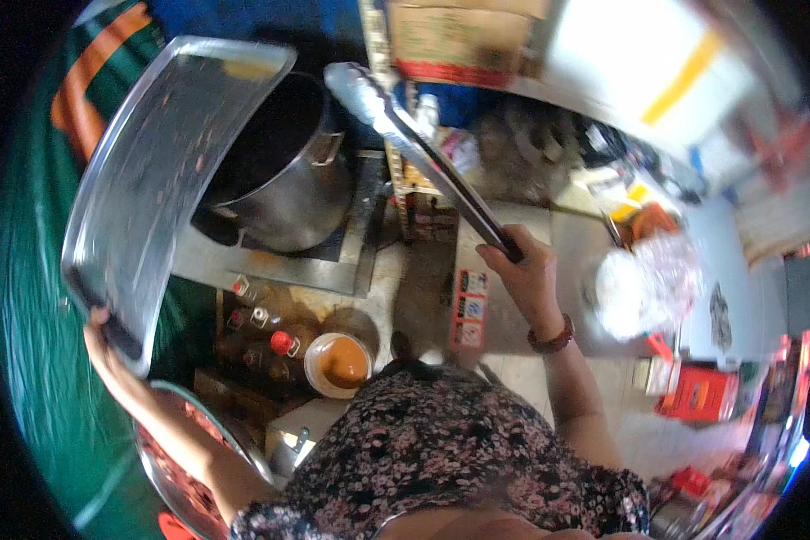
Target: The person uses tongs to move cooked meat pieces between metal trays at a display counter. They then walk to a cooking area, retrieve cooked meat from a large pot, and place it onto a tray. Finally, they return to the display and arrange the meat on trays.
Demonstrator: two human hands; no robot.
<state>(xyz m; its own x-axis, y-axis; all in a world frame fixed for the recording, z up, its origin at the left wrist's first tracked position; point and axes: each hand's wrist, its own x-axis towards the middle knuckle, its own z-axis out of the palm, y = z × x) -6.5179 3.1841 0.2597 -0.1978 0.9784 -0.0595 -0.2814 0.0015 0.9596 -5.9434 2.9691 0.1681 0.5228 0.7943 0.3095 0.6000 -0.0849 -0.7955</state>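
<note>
My left hand [100,322] grips the near end of a shallow metal tray [152,162], which is tilted beside a large stockpot [290,202]. Small reddish bits and streaks cling to the tray's surface, and a yellowish patch shows near its far corner. In my right hand [523,266] is a pair of long metal tongs [439,162], held by the handle end. The tongs point up and away to the left, with their scalloped heads close together and apart from the pot. The pot's inside is too dark to make out.
Below the pot stand several bottles [282,343] and a tub of orange-brown liquid [344,363]. A wide bowl of reddish pieces [189,466] lies under my left forearm. At right are a plastic bag [668,277] and a red box [698,395]. Green sheeting [34,304] hangs at left.
</note>
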